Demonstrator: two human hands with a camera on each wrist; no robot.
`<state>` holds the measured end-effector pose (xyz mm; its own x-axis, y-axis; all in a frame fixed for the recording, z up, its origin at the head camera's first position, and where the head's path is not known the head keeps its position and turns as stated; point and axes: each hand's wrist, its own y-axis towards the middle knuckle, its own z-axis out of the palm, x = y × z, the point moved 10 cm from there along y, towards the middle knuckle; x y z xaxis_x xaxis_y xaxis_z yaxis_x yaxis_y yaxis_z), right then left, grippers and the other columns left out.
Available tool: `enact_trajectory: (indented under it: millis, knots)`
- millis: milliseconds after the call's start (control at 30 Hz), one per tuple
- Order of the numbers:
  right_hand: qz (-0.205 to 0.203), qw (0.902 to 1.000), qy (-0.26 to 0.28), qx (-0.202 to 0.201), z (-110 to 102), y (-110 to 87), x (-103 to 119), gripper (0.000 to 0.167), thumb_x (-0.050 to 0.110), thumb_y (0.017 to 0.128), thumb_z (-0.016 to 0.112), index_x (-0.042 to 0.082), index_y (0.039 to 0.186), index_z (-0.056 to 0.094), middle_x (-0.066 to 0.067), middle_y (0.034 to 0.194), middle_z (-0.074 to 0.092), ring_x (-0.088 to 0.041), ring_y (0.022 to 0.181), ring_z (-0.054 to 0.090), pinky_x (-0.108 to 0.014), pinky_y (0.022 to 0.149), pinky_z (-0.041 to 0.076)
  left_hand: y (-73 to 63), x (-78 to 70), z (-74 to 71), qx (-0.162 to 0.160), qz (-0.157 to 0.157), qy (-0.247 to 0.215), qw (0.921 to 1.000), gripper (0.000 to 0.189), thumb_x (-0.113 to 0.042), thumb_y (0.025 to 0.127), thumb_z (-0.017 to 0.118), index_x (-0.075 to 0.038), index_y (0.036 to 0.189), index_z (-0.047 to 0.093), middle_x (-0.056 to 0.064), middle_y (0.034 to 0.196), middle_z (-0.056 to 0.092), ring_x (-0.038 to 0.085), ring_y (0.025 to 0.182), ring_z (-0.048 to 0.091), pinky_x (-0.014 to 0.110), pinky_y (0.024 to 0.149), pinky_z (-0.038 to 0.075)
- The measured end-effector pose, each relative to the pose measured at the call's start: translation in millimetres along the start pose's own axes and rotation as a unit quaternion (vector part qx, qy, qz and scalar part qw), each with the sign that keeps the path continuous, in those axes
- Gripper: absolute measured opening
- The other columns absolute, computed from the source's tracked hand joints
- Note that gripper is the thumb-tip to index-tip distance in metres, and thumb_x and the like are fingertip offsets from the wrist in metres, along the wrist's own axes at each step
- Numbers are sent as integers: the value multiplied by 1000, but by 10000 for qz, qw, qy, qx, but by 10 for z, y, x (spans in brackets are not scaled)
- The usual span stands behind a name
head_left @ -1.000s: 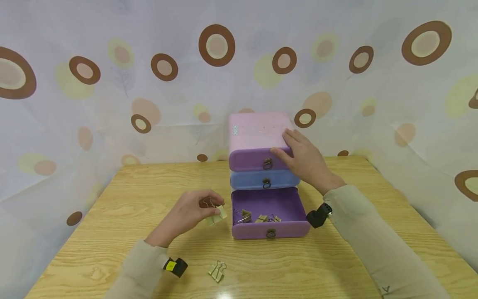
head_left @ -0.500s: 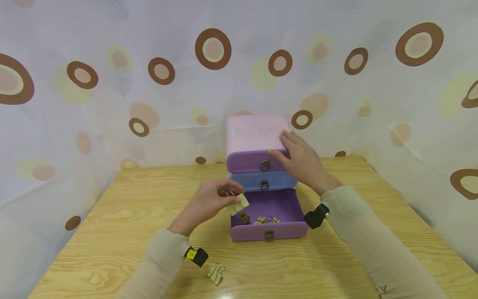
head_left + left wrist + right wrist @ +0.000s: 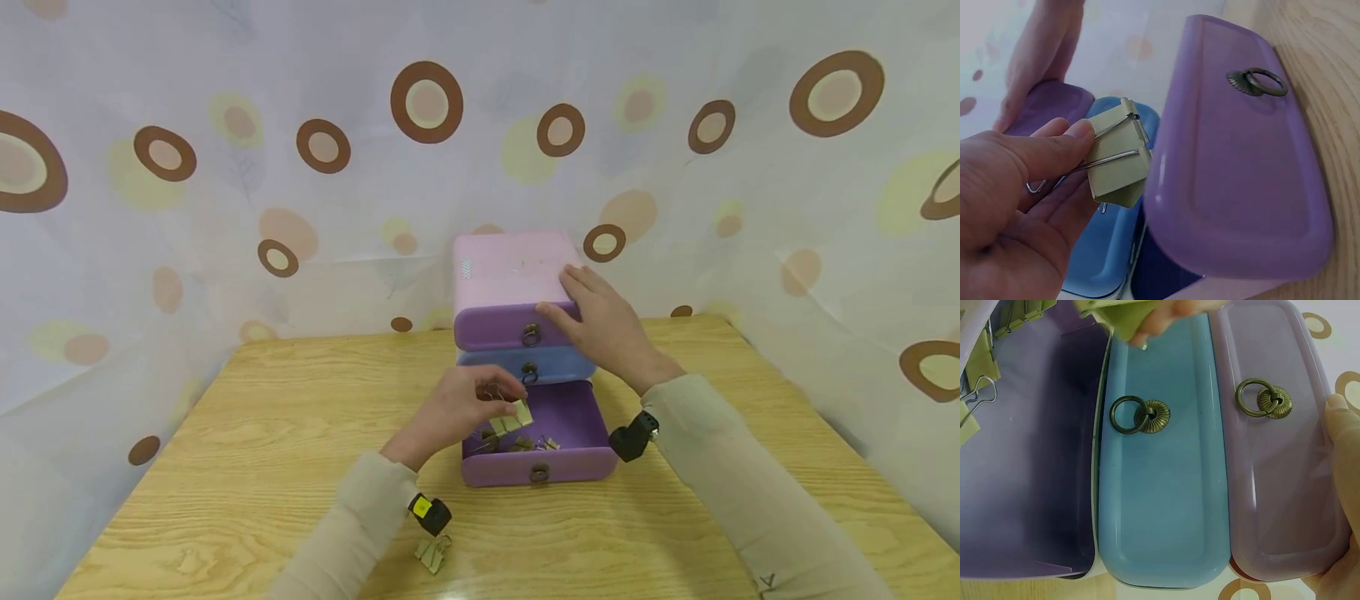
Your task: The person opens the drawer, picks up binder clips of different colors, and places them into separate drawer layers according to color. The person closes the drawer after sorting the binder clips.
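Between thumb and fingers my left hand (image 3: 459, 410) pinches a pale yellow-green binder clip (image 3: 1117, 150) with silver wire handles. It holds the clip above the pulled-out bottom drawer (image 3: 577, 417), which is purple. Several binder clips (image 3: 522, 444) lie inside that drawer, toward its front and left. My right hand (image 3: 611, 329) rests on the top right edge of the small drawer cabinet (image 3: 510, 265), fingers on the pink top and thumb at the purple upper drawer front. One more binder clip (image 3: 432, 553) lies on the table below my left wrist.
The blue middle drawer (image 3: 495, 360) and the purple top drawer (image 3: 491, 327) are closed, each with a ring pull. The wooden table (image 3: 300, 400) meets a patterned cloth backdrop (image 3: 360, 200) behind the cabinet.
My left hand has moved right with the binder clip, from beside the bottom drawer to above it. The right hand stays on the cabinet.
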<state>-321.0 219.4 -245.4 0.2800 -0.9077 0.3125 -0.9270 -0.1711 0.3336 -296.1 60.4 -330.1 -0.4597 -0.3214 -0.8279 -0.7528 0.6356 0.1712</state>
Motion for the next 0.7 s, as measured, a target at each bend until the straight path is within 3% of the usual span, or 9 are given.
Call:
enact_trajectory:
  millis: [167, 367, 533, 700]
  knots:
    - [6, 10000, 6, -26, 1, -8, -13, 78, 55, 101, 46, -1, 153, 31, -17, 162, 28, -36, 152, 20, -53, 124, 23, 52, 42, 152, 248, -129, 221, 9994, 14, -15, 93, 69, -21, 106, 73, -8, 103, 73, 8, 95, 68, 23, 79, 58]
    - [-5, 10000, 11, -56, -8, -13, -13, 77, 54, 101, 47, -1, 153, 32, -18, 162, 28, -36, 152, 21, -53, 124, 23, 84, 56, 291, 504, 64, 512, 9974, 17, -8, 94, 66, -13, 109, 71, -1, 105, 74, 13, 99, 70, 20, 81, 57]
    - [-10, 10000, 16, -81, -17, -15, -14, 77, 53, 101, 47, -1, 153, 31, -18, 162, 28, -36, 152, 21, -53, 124, 23, 90, 76, 346, 627, 179, 609, 9960, 18, -3, 95, 63, -9, 111, 70, 4, 108, 75, 15, 102, 71, 19, 83, 57]
    - [-53, 9999, 15, -136, -15, 1, 1, 77, 53, 101, 48, -1, 153, 32, -18, 161, 29, -36, 152, 22, -53, 124, 24, 80, 125, 331, 537, 170, 1146, 9918, 21, 1, 95, 61, -9, 111, 71, 4, 110, 73, 16, 105, 69, 22, 88, 57]
